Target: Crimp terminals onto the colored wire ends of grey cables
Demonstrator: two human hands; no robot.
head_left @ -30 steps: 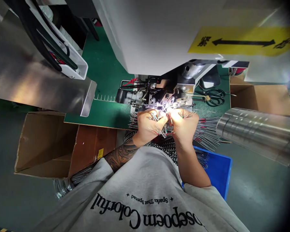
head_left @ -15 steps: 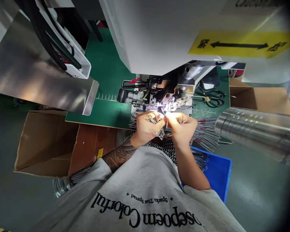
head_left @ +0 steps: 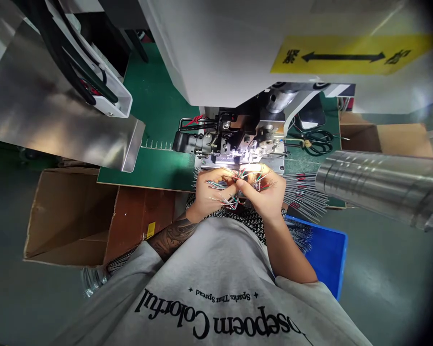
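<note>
My left hand is closed round a bunch of thin wires with bare, coloured ends that stick out between the fingers. My right hand is closed too, with red, green and white wire ends fanning out from it. The fingertips of both hands meet over the wires just in front of the lit work head of a crimping machine. How many wires each hand pinches is hidden by the fingers.
Grey cables with red marks lie on the green table to the right. A metal duct juts in there. Below stands a blue bin. Cardboard boxes stand left and far right. Scissors lie behind the duct.
Both hands have drawn back slightly from the machine's work head. My right fingers have shifted from pointing a wire into it to meeting the left fingers over the wire ends.
</note>
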